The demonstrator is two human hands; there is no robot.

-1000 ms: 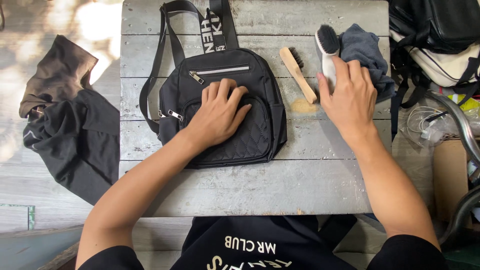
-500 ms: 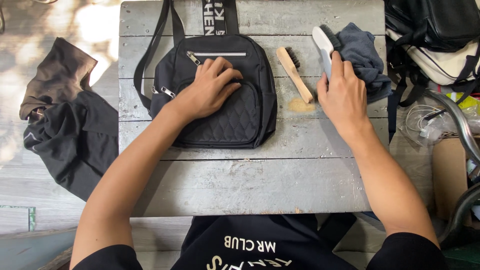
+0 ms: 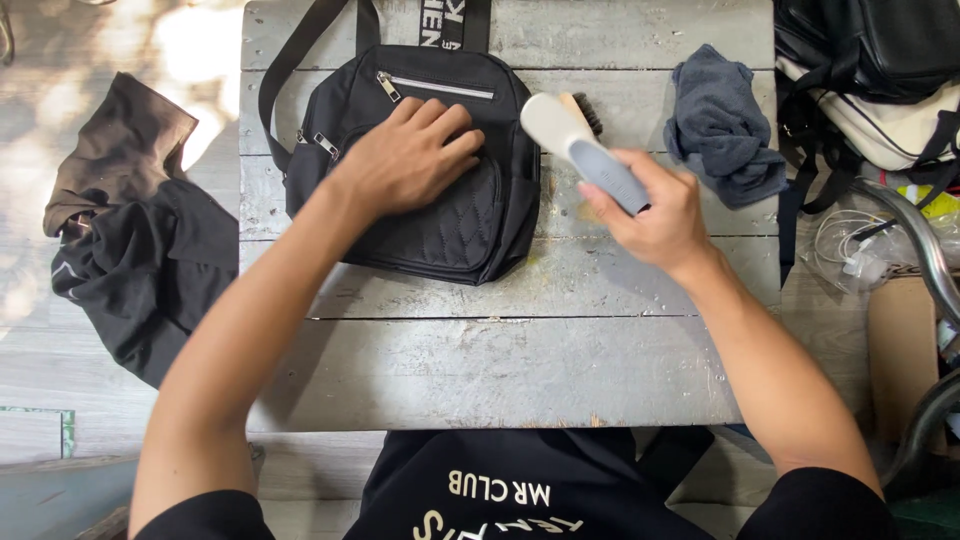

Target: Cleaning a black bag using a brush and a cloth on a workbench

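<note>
A small black backpack (image 3: pixel 350 110) lies flat on a weathered grey wooden table (image 3: pixel 500 350), its straps running off the far edge. My left hand (image 3: pixel 405 155) presses palm-down on its quilted front pocket. My right hand (image 3: pixel 655 215) grips a white and grey brush (image 3: pixel 580 145) by the handle, held in the air just right of the backpack, its back facing up. A wooden brush with dark bristles (image 3: pixel 580 105) lies on the table, mostly hidden behind the held brush.
A crumpled grey-blue cloth (image 3: pixel 722 125) sits at the table's far right. Black and brown garments (image 3: pixel 130 230) lie on the floor to the left. Other bags (image 3: pixel 880 70), cables and a cardboard box (image 3: pixel 900 350) crowd the right side.
My right hand lifted the white and grey brush off the cloth and carried it left toward the backpack. My left hand slid the backpack toward the far left of the table.
</note>
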